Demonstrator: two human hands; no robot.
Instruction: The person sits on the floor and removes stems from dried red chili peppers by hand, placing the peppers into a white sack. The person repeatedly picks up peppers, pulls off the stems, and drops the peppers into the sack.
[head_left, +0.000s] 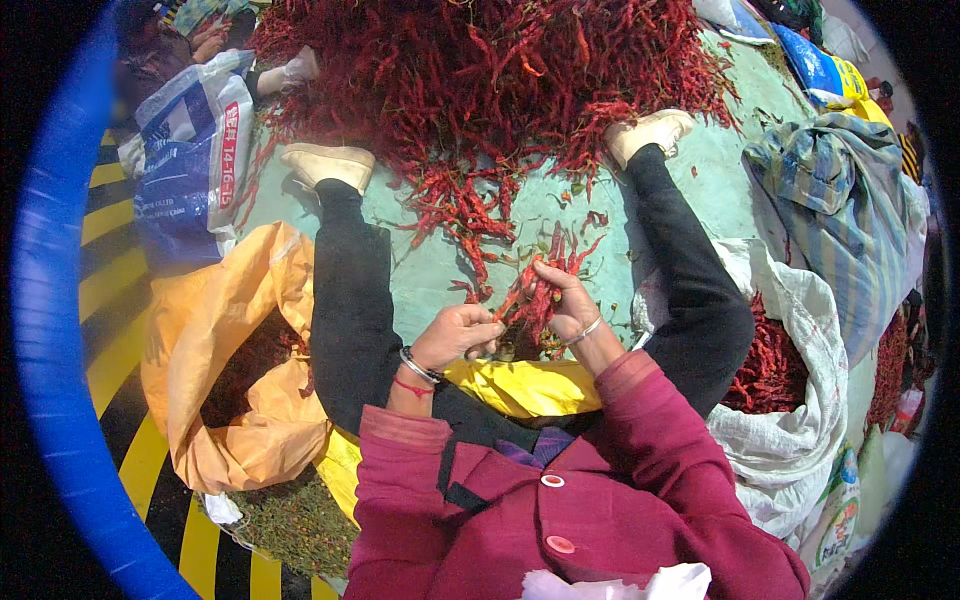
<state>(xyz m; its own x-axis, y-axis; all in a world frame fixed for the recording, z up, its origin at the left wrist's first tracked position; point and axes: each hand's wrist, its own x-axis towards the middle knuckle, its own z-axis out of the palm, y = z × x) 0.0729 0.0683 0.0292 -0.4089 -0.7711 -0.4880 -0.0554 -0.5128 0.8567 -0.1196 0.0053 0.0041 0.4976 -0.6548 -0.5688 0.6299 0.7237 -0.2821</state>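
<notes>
My right hand (570, 300) is closed around a bunch of dried red chili peppers (536, 311), whose tips point up and down past the fingers. The fingertips of my left hand (463, 331) pinch the end of a single red chili (514, 294) at the left of that bunch. Both hands are above the pale green ground, between my outstretched legs. Just beyond them lies a loose trail of chilies (469, 217), leading up to a large heap of dried red chilies (487, 82). Bits of stem and leaf are scattered under my hands.
An orange woven sack (180, 360) with dark red chilies inside stands open at my left. On my right is an open white sack (825, 322) of chilies. A blue-and-white printed bag (184, 172) and a striped cloth bundle (862, 217) lie farther out. Stems (292, 517) are piled lower left.
</notes>
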